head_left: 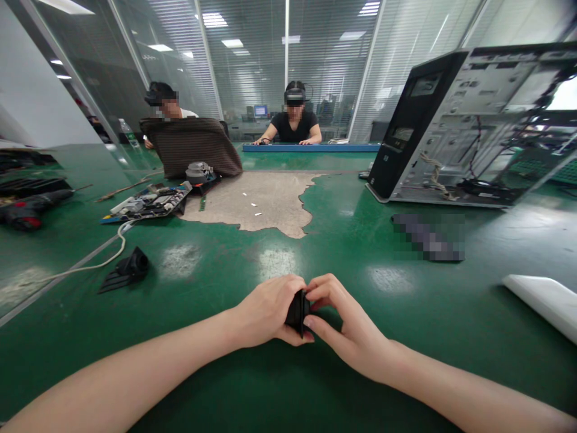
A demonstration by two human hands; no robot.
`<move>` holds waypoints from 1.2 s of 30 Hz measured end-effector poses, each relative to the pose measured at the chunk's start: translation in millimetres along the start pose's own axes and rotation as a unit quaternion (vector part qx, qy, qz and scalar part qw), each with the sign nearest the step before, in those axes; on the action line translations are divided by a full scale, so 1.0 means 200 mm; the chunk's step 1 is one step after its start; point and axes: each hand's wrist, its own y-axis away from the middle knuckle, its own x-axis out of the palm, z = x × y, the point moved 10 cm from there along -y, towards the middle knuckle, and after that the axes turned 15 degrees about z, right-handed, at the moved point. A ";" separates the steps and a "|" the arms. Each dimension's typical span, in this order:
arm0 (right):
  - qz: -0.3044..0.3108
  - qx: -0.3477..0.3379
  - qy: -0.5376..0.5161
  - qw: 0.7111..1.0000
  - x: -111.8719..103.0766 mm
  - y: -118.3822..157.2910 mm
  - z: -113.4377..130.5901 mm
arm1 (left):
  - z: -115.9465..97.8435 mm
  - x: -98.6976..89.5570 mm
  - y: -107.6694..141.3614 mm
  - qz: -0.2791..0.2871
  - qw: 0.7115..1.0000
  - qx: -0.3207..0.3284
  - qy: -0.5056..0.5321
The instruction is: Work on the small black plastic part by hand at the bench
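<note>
Green workbench (216, 385): left hand (265, 311) and right hand (345, 328) both closed around small black part (297, 311). Recommend firm, even pinch; keep part low over surface.

Both forearms reach in from the lower corners; left hand (265, 313) and right hand (347, 322) meet at lower centre, fingers curled closed.

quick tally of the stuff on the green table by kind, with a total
Small black part, held in both hands: 1
Black part lying loose: 1
Open computer case: 1
Circuit board: 1
White cable: 1
White panel: 1
Total: 6
</note>
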 end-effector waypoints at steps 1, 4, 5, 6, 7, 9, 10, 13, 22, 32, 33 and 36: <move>-0.004 0.015 -0.023 1.000 0.00 0.00 -0.03 | 0.00 0.00 0.00 -0.001 1.000 0.000 -0.001; 0.016 0.050 -0.077 0.996 0.04 -0.01 -0.07 | 0.01 0.00 0.00 -0.001 1.000 -0.006 -0.005; 0.029 0.056 -0.088 0.994 0.05 -0.01 -0.08 | 0.01 0.00 0.00 0.000 1.000 -0.007 -0.006; 0.038 0.057 -0.094 0.993 0.06 -0.01 -0.07 | 0.01 0.00 0.00 0.001 1.000 -0.007 -0.007; 0.043 0.055 -0.089 0.994 0.06 -0.01 -0.06 | 0.01 0.00 0.00 0.003 1.000 -0.006 -0.008; 0.038 0.041 -0.046 0.997 0.05 -0.01 -0.03 | 0.00 -0.01 0.00 0.010 1.000 -0.001 -0.007; 0.034 0.025 -0.013 0.999 0.03 -0.01 0.00 | -0.01 -0.01 0.00 0.014 1.000 0.003 -0.007; 0.026 -0.031 0.062 0.997 0.02 0.00 0.08 | -0.02 -0.01 0.00 0.013 1.000 0.007 -0.007; -0.001 0.054 -0.050 0.997 0.03 -0.01 -0.07 | 0.01 0.00 0.00 0.010 1.000 -0.014 0.002; 0.023 -0.013 0.075 0.997 0.02 0.01 0.07 | -0.03 -0.01 0.00 0.006 1.000 0.016 -0.016; 0.019 -0.018 0.076 0.997 0.01 0.01 0.07 | -0.03 -0.02 0.00 0.002 1.000 0.014 -0.017; -0.003 -0.002 0.044 0.999 0.00 0.00 0.03 | -0.02 -0.01 0.00 -0.003 1.000 0.008 -0.018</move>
